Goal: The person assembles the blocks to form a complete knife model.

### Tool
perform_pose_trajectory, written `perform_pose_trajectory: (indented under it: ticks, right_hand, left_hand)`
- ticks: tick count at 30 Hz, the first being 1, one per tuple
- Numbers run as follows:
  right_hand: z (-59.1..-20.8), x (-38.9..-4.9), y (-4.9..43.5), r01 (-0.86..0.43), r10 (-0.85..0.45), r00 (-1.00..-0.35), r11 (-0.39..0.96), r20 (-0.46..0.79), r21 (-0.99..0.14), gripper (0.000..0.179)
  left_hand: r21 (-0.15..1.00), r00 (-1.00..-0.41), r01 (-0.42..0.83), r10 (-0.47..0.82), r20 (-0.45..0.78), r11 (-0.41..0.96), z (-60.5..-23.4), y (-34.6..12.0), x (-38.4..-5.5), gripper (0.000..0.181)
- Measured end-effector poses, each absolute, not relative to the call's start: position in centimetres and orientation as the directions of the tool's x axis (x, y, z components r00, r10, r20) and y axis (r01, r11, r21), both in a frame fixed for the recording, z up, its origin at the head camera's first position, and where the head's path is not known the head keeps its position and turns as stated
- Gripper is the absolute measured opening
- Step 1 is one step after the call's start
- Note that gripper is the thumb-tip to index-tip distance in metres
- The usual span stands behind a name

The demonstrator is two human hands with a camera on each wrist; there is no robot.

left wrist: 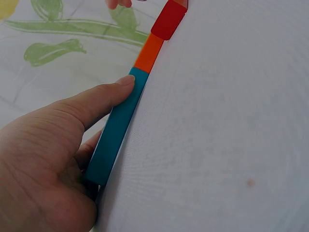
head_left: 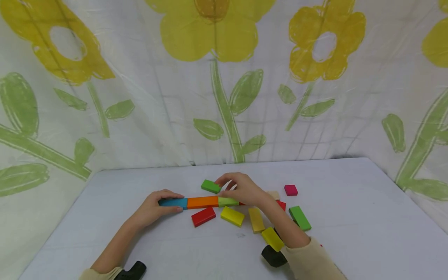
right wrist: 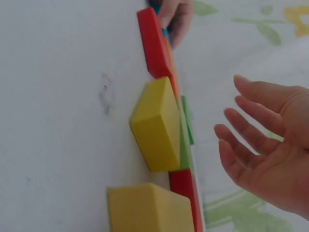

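Note:
My left hand grips a blue block at the left end of a row; thumb and fingers lie on opposite long sides. An orange block, a light green block and a red block continue the row end to end. Over the row reaches my right hand, its fingertips close to a green block behind it. Seen from the right wrist, its fingers are spread and loosely bent, with nothing between them.
In front of the row lie another red block and several yellow blocks. A second green block and a small red block sit to the right. A flower-printed curtain hangs behind the white table.

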State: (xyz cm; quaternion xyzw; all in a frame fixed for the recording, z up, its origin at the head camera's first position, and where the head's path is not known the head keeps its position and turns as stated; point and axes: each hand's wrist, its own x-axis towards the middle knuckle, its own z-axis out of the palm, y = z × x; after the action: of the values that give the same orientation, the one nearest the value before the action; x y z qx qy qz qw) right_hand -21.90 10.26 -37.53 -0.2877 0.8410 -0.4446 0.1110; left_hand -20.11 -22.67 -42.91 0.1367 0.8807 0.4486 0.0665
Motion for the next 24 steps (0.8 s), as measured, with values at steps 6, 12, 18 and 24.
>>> perform_pose_trajectory:
  ticks: [6, 12, 18, 24]
  right_hand:
    - [-38.5, -21.1, 8.8, -0.374, -0.598, -0.799, 0.424, 0.055, -0.825, 0.031]
    - [-39.4, -20.3, 7.7, -0.37, -0.608, -0.793, 0.43, 0.039, -0.824, 0.027]
    - [-40.1, -20.0, 7.2, -0.355, -0.618, -0.786, 0.441, 0.008, -0.824, 0.027]
    - [-40.5, -20.1, 7.1, -0.371, -0.64, -0.768, 0.475, -0.024, -0.798, 0.029]
  left_hand:
    - [0.807, -0.953, 0.183, 0.303, 0.005, 0.562, -42.9, -22.6, -20.1, 0.033]
    - [0.799, -0.956, 0.178, 0.295, 0.0, 0.575, -42.9, -22.7, -20.1, 0.034]
    - [0.806, -0.951, 0.19, 0.309, 0.01, 0.56, -42.9, -22.7, -20.2, 0.033]
    - [0.804, -0.95, 0.199, 0.311, 0.018, 0.561, -42.9, -22.8, -20.2, 0.032]
